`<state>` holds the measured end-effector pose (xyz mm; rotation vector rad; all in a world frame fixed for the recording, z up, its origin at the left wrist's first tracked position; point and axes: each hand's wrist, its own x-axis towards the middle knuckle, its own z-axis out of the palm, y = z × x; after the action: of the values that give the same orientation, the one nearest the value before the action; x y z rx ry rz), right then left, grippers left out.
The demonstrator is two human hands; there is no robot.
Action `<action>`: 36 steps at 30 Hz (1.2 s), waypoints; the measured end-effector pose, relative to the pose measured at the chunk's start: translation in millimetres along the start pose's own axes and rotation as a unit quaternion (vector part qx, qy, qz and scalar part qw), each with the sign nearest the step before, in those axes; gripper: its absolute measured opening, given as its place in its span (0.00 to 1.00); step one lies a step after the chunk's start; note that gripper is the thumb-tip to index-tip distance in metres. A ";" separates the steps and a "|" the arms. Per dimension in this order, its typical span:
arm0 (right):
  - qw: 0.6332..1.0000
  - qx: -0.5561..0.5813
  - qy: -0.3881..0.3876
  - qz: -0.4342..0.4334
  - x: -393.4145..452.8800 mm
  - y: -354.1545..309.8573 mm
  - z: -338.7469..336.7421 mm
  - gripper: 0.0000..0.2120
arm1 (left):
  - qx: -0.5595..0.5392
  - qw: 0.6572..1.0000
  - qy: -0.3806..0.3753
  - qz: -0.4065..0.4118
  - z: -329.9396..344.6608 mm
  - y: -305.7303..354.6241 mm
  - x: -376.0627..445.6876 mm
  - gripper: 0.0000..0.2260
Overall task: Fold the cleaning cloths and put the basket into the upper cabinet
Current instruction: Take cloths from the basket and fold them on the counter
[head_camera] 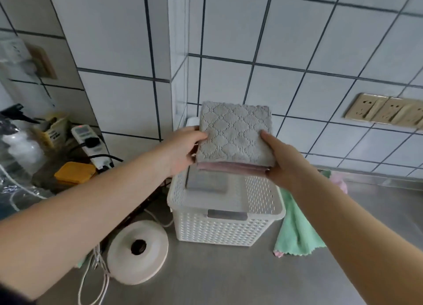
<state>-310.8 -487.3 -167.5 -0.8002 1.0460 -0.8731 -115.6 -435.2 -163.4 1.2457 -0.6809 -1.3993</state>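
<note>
A stack of folded cloths, grey quilted one [233, 133] on top and a pink one [231, 167] beneath, hangs just above the white perforated basket [219, 229]. My left hand [183, 149] grips the stack's left edge and my right hand [283, 160] grips its right edge. Inside the basket lies a folded grey cloth [206, 183]. An unfolded green cloth [297, 231] lies on the steel counter right of the basket, with a bit of pink cloth [338, 181] behind my right arm.
A round white kettle base [137, 252] with its cord sits left of the basket. Further left are a power strip [89, 142], a yellow box [74, 172] and bottles. Tiled walls meet in a corner behind the basket, with sockets [384, 109] at right.
</note>
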 end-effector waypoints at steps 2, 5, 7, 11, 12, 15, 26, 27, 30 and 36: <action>0.999 -0.027 0.035 0.009 29.7 -3.6 1.0 0.14 | 0.017 0.999 0.025 -0.019 5.5 2.9 31.0 0.06; 0.994 -0.076 0.064 0.044 67.1 2.5 1.0 0.13 | 0.030 0.994 0.082 -0.063 3.3 -9.4 68.7 0.11; 0.991 -0.088 0.078 0.071 88.5 13.6 1.0 0.11 | 0.056 0.989 0.116 -0.079 4.8 -20.0 89.3 0.07; 0.983 -0.102 0.095 0.116 124.0 46.2 8.0 0.19 | 0.208 0.960 0.173 -0.075 12.3 -38.6 118.2 0.11; 0.982 -0.105 0.099 0.124 131.2 53.8 9.4 0.21 | 0.232 0.952 0.186 -0.078 11.6 -42.9 124.6 0.11; 0.977 -0.122 0.102 0.141 146.7 67.3 10.5 0.23 | 0.254 0.939 0.209 -0.095 4.5 -61.4 146.0 0.11; 0.970 -0.153 0.136 0.134 200.0 111.3 7.6 0.27 | 0.251 0.925 0.259 -0.115 -14.5 -103.8 198.5 0.20; 0.969 -0.159 0.140 0.129 202.6 115.1 6.9 0.27 | 0.258 0.924 0.260 -0.111 -15.5 -106.7 202.2 0.18; 0.966 -0.167 0.139 0.138 208.4 123.1 3.2 0.22 | 0.288 0.916 0.256 -0.109 -19.4 -117.2 209.2 0.10; 0.953 -0.213 0.130 0.170 211.6 123.3 3.1 0.24 | 0.415 0.873 0.247 -0.068 -22.2 -130.1 209.7 0.23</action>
<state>-228.7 -622.1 -354.8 -0.8379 1.5879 -0.4666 -109.6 -595.5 -352.3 2.2672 -0.8698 -0.8093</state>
